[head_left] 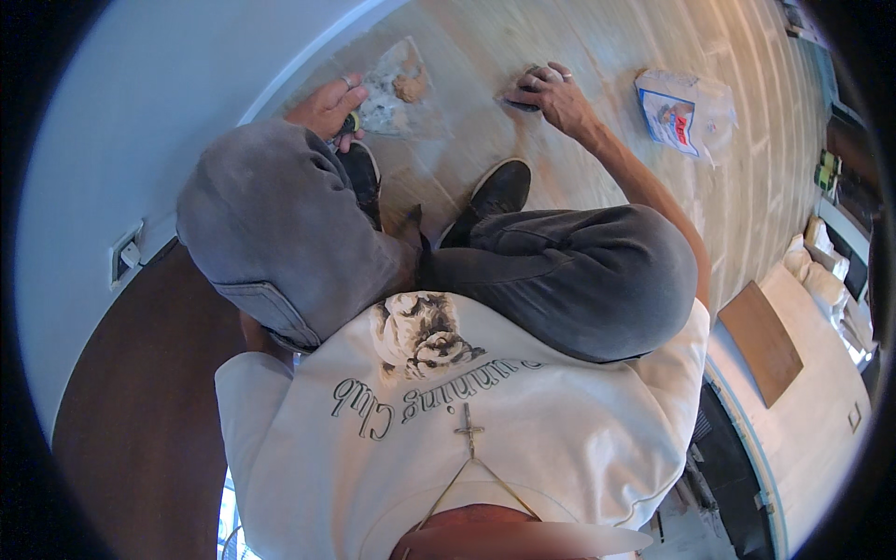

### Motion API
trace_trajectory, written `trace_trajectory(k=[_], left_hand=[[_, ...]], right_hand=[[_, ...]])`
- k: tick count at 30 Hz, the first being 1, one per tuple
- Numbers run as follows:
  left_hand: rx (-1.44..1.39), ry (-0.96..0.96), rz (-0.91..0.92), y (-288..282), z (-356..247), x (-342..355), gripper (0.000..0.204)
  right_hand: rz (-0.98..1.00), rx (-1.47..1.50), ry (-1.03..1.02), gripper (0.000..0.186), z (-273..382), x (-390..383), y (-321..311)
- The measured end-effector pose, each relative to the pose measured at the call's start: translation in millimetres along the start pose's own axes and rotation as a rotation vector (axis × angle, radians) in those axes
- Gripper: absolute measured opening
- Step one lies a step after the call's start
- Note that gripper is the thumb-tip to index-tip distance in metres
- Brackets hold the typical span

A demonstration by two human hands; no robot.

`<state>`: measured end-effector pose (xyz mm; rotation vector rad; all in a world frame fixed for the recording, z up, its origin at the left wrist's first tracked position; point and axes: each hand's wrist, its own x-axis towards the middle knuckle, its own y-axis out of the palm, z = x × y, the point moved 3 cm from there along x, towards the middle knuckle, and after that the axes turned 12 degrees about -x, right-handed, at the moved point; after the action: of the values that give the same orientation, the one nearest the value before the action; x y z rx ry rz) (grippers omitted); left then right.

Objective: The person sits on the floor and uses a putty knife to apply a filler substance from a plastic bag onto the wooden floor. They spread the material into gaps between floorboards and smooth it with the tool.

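My left hand (325,108) is beyond my left knee, by the wall, its fingers closed round a tool with a yellow-and-black handle end (351,122). The rest of that tool is hidden. Just right of it, a clear plastic sheet or bag (381,110) lies on the floor with a lump of brown putty-like material (410,88) on or in it. Farther right, my right hand (553,93) presses a small dark flat pad or block (523,103) against the wood-look floor (588,42), its fingers bent over the top. Pale dusty smears surround it.
A white and blue plastic packet (674,114) stands on the floor at the right. My dark shoes (501,189) and bent knees are between me and the work area. A white wall (159,103) with a socket (125,254) runs along the left. A brown board (761,343) lies at the lower right.
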<state>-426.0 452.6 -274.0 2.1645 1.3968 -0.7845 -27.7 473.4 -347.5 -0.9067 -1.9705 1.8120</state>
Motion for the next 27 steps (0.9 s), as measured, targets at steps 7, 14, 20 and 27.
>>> trace_trajectory(k=[7, 14, 20, 27], left_hand=[[-0.047, 0.031, 0.065, -4, 4, 6, 0.064], [0.097, 0.124, 0.404, 17, -59, 45, 0.042], [0.169, 0.175, 0.584, 82, -154, 100, 0.037], [-0.035, 0.274, 0.325, 36, -172, 76, 0.040]], right_hand=[[0.211, 0.029, -0.155, 0.048, 1, -70, -7], [-0.351, 0.861, 0.376, 0.044, 4, -31, -130], [-0.794, 0.396, 0.472, 0.034, -5, -40, -155], [-0.238, 0.135, 0.262, 0.066, -49, -65, -58]])
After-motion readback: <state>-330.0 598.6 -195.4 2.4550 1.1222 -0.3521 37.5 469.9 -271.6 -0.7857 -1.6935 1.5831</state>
